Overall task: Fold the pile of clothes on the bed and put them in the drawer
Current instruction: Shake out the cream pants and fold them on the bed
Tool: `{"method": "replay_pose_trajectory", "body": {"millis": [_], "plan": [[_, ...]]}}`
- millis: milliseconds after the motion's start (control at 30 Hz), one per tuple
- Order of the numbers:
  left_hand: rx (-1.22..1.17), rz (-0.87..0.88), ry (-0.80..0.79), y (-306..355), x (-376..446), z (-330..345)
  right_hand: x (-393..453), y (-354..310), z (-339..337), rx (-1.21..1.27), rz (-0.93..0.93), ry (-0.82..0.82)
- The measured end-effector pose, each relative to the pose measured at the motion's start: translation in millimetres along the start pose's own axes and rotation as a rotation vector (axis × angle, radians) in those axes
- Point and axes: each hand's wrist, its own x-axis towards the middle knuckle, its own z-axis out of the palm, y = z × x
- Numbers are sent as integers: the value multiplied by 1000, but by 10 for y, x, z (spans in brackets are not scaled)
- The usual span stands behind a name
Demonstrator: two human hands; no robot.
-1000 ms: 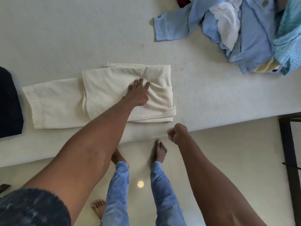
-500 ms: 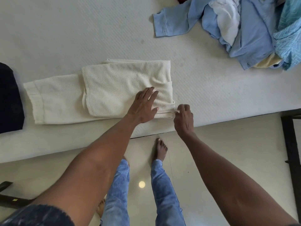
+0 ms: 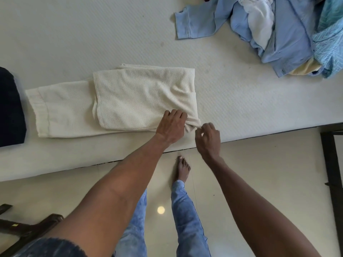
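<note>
Cream ribbed garment [image 3: 141, 97] lay half-folded near the bed [image 3: 241, 101] edge; the left hand [image 3: 171, 127] clutched its near right corner and the right hand [image 3: 207, 138] pinched the tip. Tugging could undo the fold. Unfolded pile [image 3: 278, 34] waited far right.

Left hand [image 3: 171, 127] gripping — right hand [image 3: 207, 139] pinching.

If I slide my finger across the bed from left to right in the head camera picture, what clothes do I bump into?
Dark garment at the left edge → cream knit garment, gripped at its near right corner by the left hand and right hand → pile of blue clothes at the far right.
</note>
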Motion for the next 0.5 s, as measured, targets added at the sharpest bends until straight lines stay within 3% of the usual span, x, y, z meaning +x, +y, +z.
{"method": "replay_pose_trajectory", "body": {"millis": [300, 333, 400, 467, 500], "plan": [[-4, -85, -7, 32, -271, 23, -102, -146, 117, 21, 126, -513], [-16, -104, 2, 34, -325, 26, -89, -125, 116, -15, 156, -519], [-55, -130, 48, 65, -403, 33, -70, -115, 55, 18, 291, -332], [-81, -97, 48, 99, -454, 52, -53, -87, 32, 189, 375, -141], [-92, -69, 17, 101, -467, 66, -47, -99, 19, 282, 369, -154]]}}
